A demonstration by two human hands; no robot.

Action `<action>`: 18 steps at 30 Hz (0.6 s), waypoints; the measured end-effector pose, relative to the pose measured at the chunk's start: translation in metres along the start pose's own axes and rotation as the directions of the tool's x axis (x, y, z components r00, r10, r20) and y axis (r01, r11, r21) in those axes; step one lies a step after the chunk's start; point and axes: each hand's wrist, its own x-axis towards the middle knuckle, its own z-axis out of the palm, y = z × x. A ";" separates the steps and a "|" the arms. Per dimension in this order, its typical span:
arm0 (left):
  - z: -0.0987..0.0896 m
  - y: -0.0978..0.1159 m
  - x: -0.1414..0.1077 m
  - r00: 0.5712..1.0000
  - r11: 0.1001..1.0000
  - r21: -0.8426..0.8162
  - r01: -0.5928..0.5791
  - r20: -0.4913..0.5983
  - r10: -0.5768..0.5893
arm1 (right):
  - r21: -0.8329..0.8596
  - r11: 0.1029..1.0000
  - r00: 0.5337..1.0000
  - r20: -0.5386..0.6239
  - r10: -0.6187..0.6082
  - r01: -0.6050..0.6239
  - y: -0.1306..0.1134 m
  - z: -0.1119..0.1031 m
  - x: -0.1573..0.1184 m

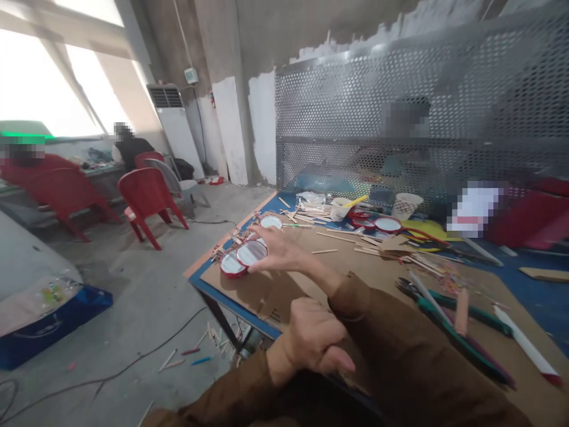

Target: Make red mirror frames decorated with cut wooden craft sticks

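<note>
My right hand (278, 249) reaches over the table's left corner, its thumb and fingers around the edge of a round red-rimmed disc (252, 254) with a pale, mirror-like face. Partly under that disc is a similar red-rimmed disc (233, 265), and another round disc (271, 223) lies just beyond my fingers. Small wooden stick pieces (219, 252) stand along the table edge beside them. My left hand (317, 335) is closed in front of my body, below my right forearm. Its curled fingers hide whatever may be inside.
Pliers (438, 323), a white-handled tool (527, 341) and loose sticks (377, 246) lie on the cardboard (306, 279). Behind are cups (406, 205) and a perforated metal panel (329, 118). Red chairs (149, 193) and two seated people are at left; a cable (146, 356) crosses the floor.
</note>
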 end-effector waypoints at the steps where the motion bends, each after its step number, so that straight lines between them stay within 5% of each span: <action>1: 0.000 0.000 0.001 1.000 1.000 0.000 -0.015 0.028 0.015 | -0.009 1.000 1.000 -0.005 -0.014 0.014 -0.001 0.004 0.006; 12: -0.002 -0.002 -0.001 0.994 0.995 -0.002 0.097 0.046 -0.097 | -0.028 0.998 0.999 0.006 -0.052 0.052 -0.007 0.027 0.031; 15: -0.002 -0.001 0.000 0.996 0.995 -0.044 0.093 0.014 -0.092 | 0.132 0.988 0.976 -0.190 0.106 -0.082 0.000 0.006 0.018; 18: -0.001 0.000 0.000 0.992 0.990 -0.104 0.094 -0.078 -0.103 | 0.318 0.909 0.869 -0.324 0.373 -0.272 0.011 -0.020 -0.009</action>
